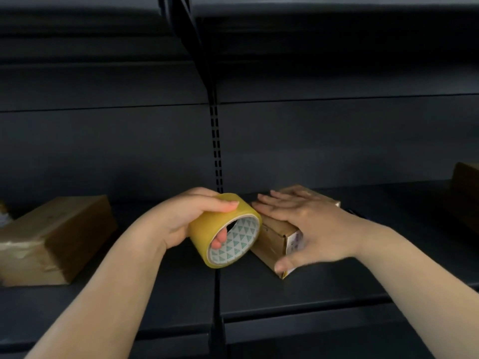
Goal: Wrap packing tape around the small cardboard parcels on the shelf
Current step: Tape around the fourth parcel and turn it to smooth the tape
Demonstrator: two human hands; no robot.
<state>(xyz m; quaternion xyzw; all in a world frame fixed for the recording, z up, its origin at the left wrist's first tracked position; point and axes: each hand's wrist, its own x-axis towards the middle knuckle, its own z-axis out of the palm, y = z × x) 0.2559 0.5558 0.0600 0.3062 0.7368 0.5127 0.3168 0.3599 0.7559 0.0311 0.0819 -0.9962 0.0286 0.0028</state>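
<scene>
- the left hand [178, 218] held a yellow tape roll [225, 230]. its thumb lay over the top of the roll, and a fingertip showed through the hole in the middle, so this grip was curled tight round the roll.
- the tape roll sat just above the dark shelf [311, 288], tipped so its round hole faced the camera. the inside of the hole was white with little green triangles.
- the roll touched the left side of a small cardboard parcel [274, 242], right beside it.
- the right hand [308, 224] lay flat on top of that parcel. its fingers were straight and spread out, pointing left toward the roll. its thumb hung down by the near end of the parcel. this grip was wide open and only pressed down.
- the parcel lay on the shelf, turned at a slant, with a pale label on its near end.
- a bigger brown box [57, 239] sat on the shelf well off to the left, with shiny tape on it.
- another brown box [465, 193] was far off at the right edge, partly cut off.
- a dark post with slots [216, 141] stood up behind the hands.
</scene>
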